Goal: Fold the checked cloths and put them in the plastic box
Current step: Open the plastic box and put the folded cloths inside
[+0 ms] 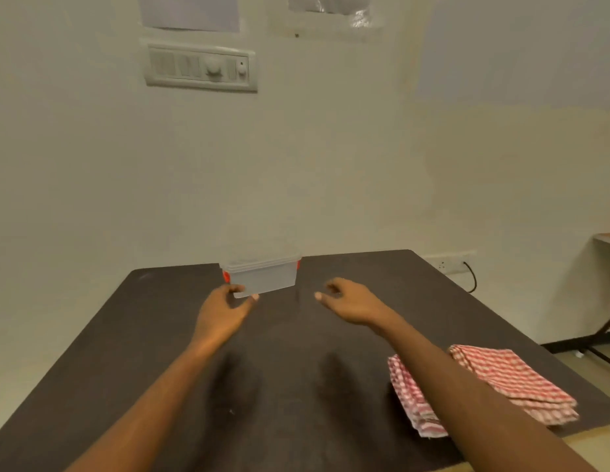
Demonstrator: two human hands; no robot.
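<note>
Checked cloths [511, 379], red and white, lie folded in a stack at the bench's [109, 335] near right edge, partly hidden by the right forearm. The plastic box [262, 277], clear with red clips, stands at the far edge by the wall. The left hand [225, 308] reaches its near left corner, fingers spread; contact is unclear. The right hand [348, 301] hovers beside the box, loosely curled and holding nothing.

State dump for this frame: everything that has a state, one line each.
plastic box: at the far edge of the table, lid on, looks empty
checked cloths: piled in layers near the table's right edge, outside the box
left hand: open, fingers at the box's near left corner, contact unclear
right hand: loosely curled, empty, above the table
wall socket: black cable plugged in
</note>
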